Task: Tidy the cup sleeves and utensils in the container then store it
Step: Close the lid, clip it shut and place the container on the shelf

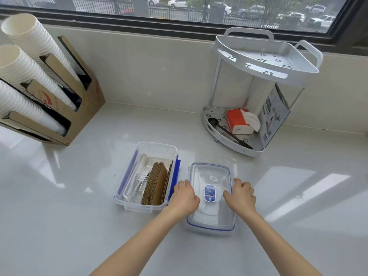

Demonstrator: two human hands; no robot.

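A clear plastic container (155,146) with blue clips stands open on the white counter. Brown cardboard cup sleeves (156,184) stand on edge inside it, beside clear plastic utensils (142,181) on its left side. The clear lid (211,218) with a blue seal and a blue label lies flat just right of the container. My left hand (184,197) grips the lid's left edge with curled fingers. My right hand (242,194) grips its right edge the same way.
A cardboard dispenser (87,96) with stacks of white paper cups (29,42) stands at the far left. A two-tier white corner rack (264,62) at the back right holds a tissue pack (240,120), a black spoon and a leaflet. A window runs behind.
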